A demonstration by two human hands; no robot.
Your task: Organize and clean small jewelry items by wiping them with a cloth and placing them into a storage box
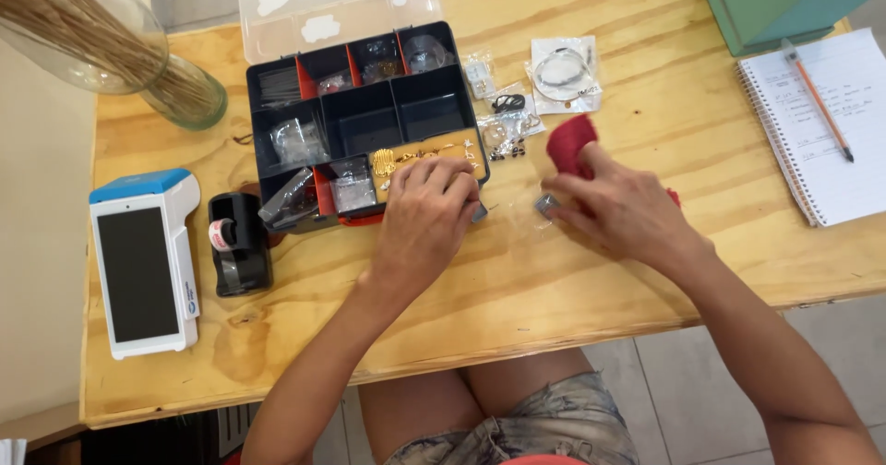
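Observation:
A black compartment box (365,119) with red dividers stands open on the wooden table (554,280); its front tray holds gold jewellery pieces (383,162). My left hand (423,220) rests at the box's front edge, fingers curled over that tray, a small grey piece (480,213) at its fingertips. My right hand (620,208) grips a red cloth (572,144) and presses a small grey square item (546,205) against the table through clear plastic.
Small clear bags with jewellery (503,124) and a coiled wire pack (563,73) lie behind my hands. A tape dispenser (238,244) and white card terminal (143,262) sit left. A glass vase (138,54), notebook with pencil (831,124) and teal box (784,4) stand around.

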